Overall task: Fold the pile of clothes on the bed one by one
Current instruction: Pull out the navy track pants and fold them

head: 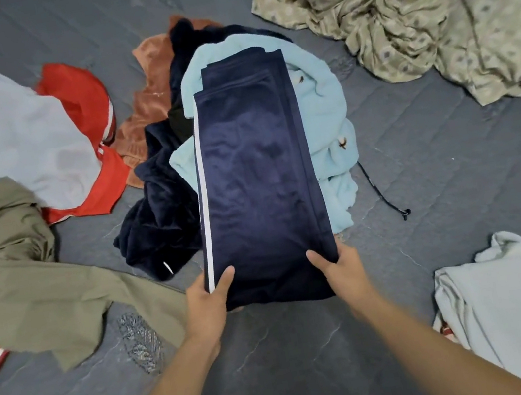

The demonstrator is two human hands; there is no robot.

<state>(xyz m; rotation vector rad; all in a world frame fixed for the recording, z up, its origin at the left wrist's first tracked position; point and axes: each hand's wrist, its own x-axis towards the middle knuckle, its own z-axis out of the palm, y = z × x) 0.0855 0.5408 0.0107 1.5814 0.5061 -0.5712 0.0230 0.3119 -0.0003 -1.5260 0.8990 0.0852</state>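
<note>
Fingers [223, 282] (both hands) grip navy trousers [256, 180].

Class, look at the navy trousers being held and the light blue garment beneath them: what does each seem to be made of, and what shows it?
Navy trousers: probably velour or a smooth knit; soft sheen with shifting light patches, white side stripe. Light blue garment: likely fleece; matte, fuzzy, thick rounded folds.
</note>
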